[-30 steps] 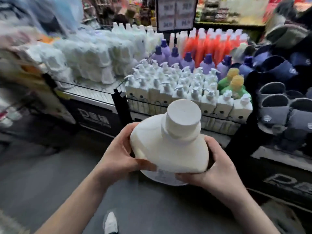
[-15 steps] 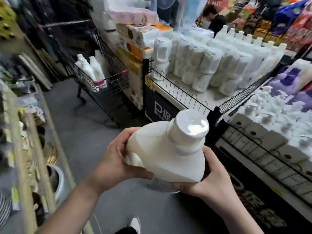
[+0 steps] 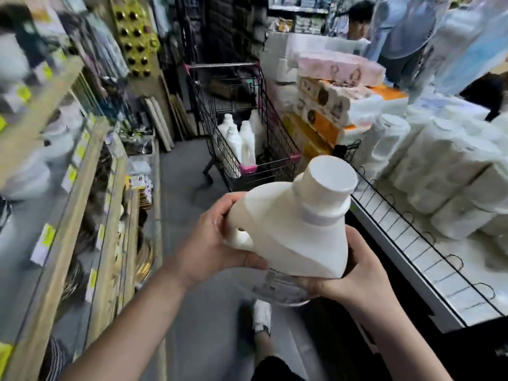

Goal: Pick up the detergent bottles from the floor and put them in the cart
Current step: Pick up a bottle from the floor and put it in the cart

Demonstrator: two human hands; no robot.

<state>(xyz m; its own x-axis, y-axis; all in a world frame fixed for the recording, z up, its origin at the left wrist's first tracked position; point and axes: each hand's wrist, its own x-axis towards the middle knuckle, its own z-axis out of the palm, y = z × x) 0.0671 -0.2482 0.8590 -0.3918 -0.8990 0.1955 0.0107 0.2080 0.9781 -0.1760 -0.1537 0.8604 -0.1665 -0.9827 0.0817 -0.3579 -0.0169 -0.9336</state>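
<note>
a person held a white detergent bottle in both hands, upright and tipped a little, above the grey floor of a shop aisle. the left hand gripped the bottle on its handle side, fingers curled over the top of the handle and the thumb pressed along the lower front edge. the right hand cupped the bottle's lower right corner from beneath, fingers wrapped under its base. the hands were apart, one on each side of the bottle, both clamped on it. the wide white cap pointed up and away from the person.

further along the aisle stood a black wire cart with pink corner trim. several white bottles stood upright inside it, bunched at the near left end. the held bottle was well short of the cart, not in it.

to the right, a display table with a low wire rail carried wrapped white paper rolls, and beyond it packs of tissue were stacked. blurred wooden shelves ran down the left side. a white shoe showed on the floor below the bottle. another person stood in the background behind the tissue stack.
</note>
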